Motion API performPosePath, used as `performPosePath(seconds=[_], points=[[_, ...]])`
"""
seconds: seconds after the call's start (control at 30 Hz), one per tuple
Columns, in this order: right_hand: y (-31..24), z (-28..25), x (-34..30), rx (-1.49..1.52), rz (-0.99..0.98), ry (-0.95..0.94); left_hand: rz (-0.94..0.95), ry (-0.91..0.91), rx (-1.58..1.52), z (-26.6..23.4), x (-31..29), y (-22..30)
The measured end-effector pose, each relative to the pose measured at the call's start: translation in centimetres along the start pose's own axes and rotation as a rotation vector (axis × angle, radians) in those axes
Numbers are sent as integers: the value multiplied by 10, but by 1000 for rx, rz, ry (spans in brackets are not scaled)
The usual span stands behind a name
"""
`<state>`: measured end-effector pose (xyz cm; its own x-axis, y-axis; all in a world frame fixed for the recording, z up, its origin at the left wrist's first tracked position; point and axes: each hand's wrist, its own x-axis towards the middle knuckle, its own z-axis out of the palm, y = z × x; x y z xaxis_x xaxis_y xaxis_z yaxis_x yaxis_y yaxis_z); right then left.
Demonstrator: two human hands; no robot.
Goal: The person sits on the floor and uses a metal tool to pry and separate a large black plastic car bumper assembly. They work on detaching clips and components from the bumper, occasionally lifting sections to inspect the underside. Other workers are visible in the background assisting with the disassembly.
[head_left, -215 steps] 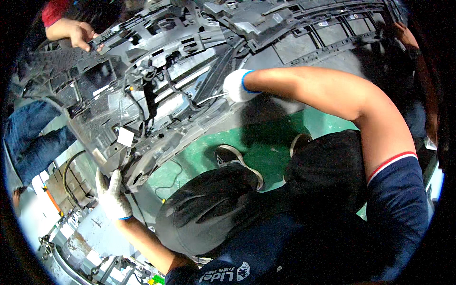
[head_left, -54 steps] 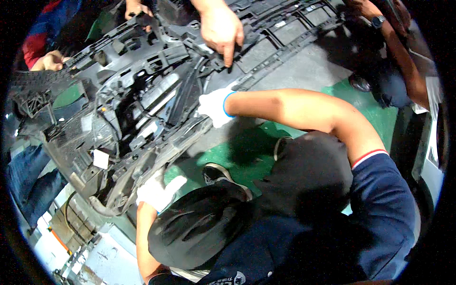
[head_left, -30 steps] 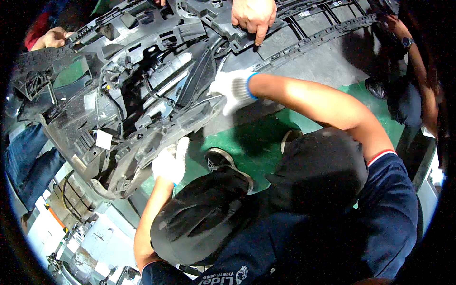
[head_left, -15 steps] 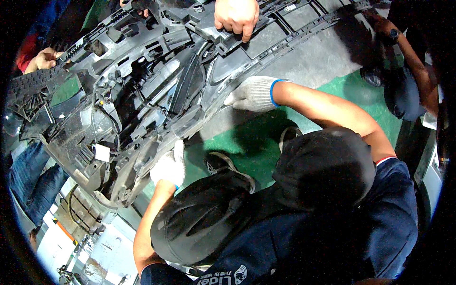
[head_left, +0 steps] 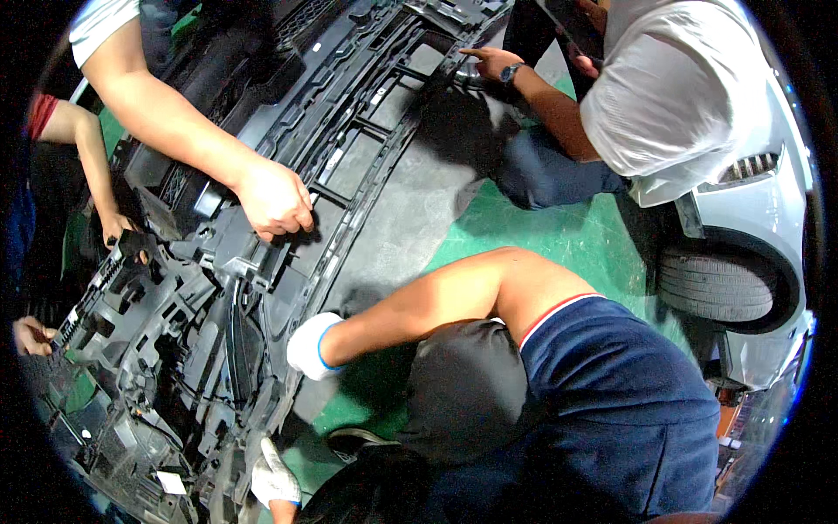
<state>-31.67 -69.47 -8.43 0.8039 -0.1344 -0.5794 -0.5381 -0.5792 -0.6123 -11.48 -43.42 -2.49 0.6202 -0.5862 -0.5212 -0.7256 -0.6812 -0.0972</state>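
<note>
A large black plastic car bumper (head_left: 301, 297), seen from its inner side with brackets and wiring, spans the left half diagonally. My left hand (head_left: 273, 479), in a white knit glove, grips the bumper's near edge with the thumb along the top; its other fingers are mostly hidden. Farther up the same edge, my right hand (head_left: 312, 347), gloved in white with a blue cuff, is closed on the rim, its fingertips out of sight. Another person's bare fist (head_left: 276, 206) rests on the bumper's middle, across from me.
Other co-workers' hands (head_left: 33, 336) hold the far left side. A person in a white shirt (head_left: 672, 96) crouches at the upper right, a hand (head_left: 493, 64) pointing at the bumper. Behind stands a silver car with a tyre (head_left: 716, 284). Green floor (head_left: 559, 229) shows below.
The view has swung right, so the bumper and both my hands appear lower and farther left. The white-shirted person and the silver car now show. My hands stay at the bumper edge.
</note>
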Motion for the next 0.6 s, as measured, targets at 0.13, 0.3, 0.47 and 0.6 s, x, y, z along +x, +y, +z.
performPosePath(seconds=[0.13, 0.3, 0.47, 0.6], points=[[13, 29, 0, 196, -6, 35, 185, 11, 0, 22, 14, -28], [12, 31, 15, 236, -60, 55, 412, 89, 20, 35, 20, -63], [31, 96, 1, 806, -97, 323, 238, -112, -182, 31, 23, -54], [36, 92, 1, 736, -146, 348, 248, -85, -399, -21, 1, 3]])
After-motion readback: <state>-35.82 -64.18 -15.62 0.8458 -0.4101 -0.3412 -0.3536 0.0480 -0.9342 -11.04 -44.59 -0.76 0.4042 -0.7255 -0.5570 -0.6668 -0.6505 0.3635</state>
